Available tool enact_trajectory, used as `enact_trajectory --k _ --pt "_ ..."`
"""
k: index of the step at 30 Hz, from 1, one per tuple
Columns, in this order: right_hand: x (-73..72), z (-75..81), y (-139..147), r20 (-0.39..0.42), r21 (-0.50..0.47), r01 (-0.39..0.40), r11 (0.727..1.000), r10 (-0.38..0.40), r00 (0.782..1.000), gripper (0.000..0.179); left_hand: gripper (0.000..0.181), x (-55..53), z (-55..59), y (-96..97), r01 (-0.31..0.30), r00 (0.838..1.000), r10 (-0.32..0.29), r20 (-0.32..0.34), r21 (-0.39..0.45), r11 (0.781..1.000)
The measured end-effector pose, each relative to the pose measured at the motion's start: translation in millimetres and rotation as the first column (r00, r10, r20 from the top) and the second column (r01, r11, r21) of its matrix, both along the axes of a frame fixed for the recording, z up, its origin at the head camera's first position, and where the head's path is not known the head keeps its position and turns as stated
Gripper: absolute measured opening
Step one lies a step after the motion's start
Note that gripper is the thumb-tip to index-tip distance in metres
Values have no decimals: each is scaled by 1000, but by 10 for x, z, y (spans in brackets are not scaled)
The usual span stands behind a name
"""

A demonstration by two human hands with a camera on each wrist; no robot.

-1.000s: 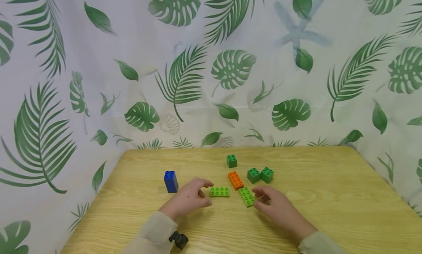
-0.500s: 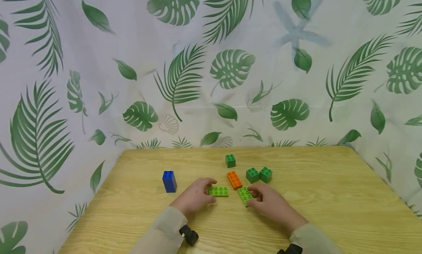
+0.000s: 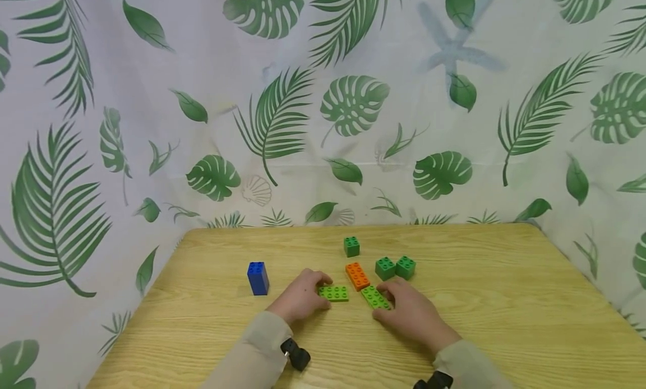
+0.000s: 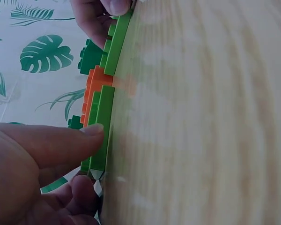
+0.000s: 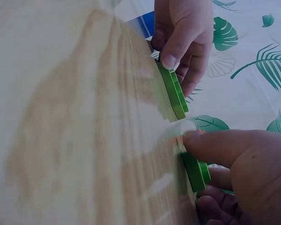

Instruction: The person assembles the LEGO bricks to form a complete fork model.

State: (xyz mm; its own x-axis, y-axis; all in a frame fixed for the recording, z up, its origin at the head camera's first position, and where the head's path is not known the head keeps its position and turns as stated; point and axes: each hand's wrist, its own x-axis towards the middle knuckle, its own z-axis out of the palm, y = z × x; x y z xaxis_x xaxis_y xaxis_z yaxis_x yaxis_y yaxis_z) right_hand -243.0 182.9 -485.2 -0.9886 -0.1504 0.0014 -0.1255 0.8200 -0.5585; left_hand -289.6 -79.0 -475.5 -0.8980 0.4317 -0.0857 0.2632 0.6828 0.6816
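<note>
L lime brick (image 3: 335, 293) & R lime brick (image 3: 375, 297): thin, rectangular, 2 rows of studs up, flat on wood table (image 3: 494, 288). L one lies crosswise; R one slants, far end just beside orange brick (image 3: 357, 276). L hand (image 3: 301, 297), part-curled, pinches L lime brick's outer end btwn thumb & fingers; R hand (image 3: 411, 311) grips R lime brick, thumb nearside, fingers far side.

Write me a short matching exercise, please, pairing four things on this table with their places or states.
1. Blue block
2. Orange block
3. Lime block nearest the blue one
4. Lime block nearest the orange one

A. gripped by the right hand
B. lying flat, in neither hand
C. gripped by the left hand
D. standing upright, left of both hands

Pairs: 1-D, 2-B, 3-C, 4-A.
</note>
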Motion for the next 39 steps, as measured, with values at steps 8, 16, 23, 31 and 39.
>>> enact_trajectory --k 8,16,23,31,39 --pt "5 -9 71 -35 2 -34 999 34 999 32 30 70 -2 -30 -10 1000 10 19 0 1000" --pt "45 -5 157 -15 2 -73 997 73 997 32 29 251 -8 -47 -1 998 -1 59 35 999" --pt "110 -5 193 35 -32 -119 992 120 992 33 28 450 7 -69 38 998 -38 49 10 999" --pt "255 24 268 87 -74 -172 982 179 980 32 29 608 29 -95 118 991 -118 60 14 993" --pt "323 26 260 87 -84 -195 977 202 975 33 29 627 3 -78 99 993 -99 65 12 995"
